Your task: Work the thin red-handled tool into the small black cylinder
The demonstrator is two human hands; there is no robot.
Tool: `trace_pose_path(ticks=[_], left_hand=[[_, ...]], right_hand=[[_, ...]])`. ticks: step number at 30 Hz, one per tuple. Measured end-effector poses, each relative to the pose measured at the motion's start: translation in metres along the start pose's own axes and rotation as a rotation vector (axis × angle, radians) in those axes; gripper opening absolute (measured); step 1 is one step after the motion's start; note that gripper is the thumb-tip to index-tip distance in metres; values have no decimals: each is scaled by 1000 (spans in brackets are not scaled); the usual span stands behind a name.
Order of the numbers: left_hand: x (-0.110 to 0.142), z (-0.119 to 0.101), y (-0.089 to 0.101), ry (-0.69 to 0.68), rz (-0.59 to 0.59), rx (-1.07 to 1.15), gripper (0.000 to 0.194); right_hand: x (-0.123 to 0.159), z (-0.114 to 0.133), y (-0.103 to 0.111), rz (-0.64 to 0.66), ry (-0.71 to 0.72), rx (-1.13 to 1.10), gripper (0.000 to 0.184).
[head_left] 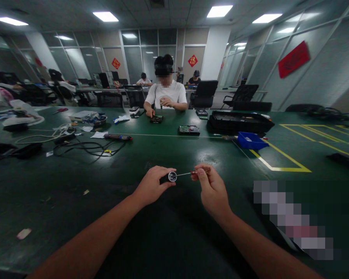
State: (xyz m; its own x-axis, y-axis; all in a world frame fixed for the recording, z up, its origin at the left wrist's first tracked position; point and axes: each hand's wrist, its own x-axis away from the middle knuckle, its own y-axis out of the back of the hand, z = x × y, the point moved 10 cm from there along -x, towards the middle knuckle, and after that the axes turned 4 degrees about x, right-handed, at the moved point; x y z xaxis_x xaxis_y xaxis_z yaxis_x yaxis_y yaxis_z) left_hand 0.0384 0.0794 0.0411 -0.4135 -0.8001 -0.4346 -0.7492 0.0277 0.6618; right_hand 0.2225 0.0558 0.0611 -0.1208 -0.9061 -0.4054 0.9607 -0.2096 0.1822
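My left hand (153, 185) is closed around a dark cylindrical part with a pale ring-shaped end (172, 176), which faces right. In my right hand (211, 186) is a screwdriver (195, 173), gripped by its brownish handle between thumb and fingers. Its thin metal shaft points left, and the tip reaches the open end of the cylinder. Whether the tip touches a screw inside is too small to tell. Both hands are just above the green table (110, 217), close in front of me.
Across the table a person (166, 95) works on a hard drive (156, 119). Another hard drive (189, 130) lies nearer, beside a black tray (241, 122) and a blue bin (251, 141). An electric screwdriver (118, 137) and black cables (87, 146) lie left. A blurred-out object (293, 221) sits right.
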Motion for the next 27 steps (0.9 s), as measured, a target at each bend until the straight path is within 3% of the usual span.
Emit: trace_pose_path(ticks=[10, 15, 19, 22, 27], left_hand=[[-1, 2, 1, 24, -3, -7, 40], [0, 4, 1, 22, -8, -5, 41], [0, 4, 0, 18, -3, 0, 41], [0, 5, 0, 32, 1, -1, 41], [0, 4, 3, 19, -27, 17, 42]], right_hand=[[1, 22, 3, 37, 110, 379, 30], [4, 26, -5, 97, 199, 360, 16], [9, 31, -14, 200, 259, 290, 17], [9, 25, -13, 196, 204, 275, 19], [0, -4, -6, 82, -45, -65, 25]])
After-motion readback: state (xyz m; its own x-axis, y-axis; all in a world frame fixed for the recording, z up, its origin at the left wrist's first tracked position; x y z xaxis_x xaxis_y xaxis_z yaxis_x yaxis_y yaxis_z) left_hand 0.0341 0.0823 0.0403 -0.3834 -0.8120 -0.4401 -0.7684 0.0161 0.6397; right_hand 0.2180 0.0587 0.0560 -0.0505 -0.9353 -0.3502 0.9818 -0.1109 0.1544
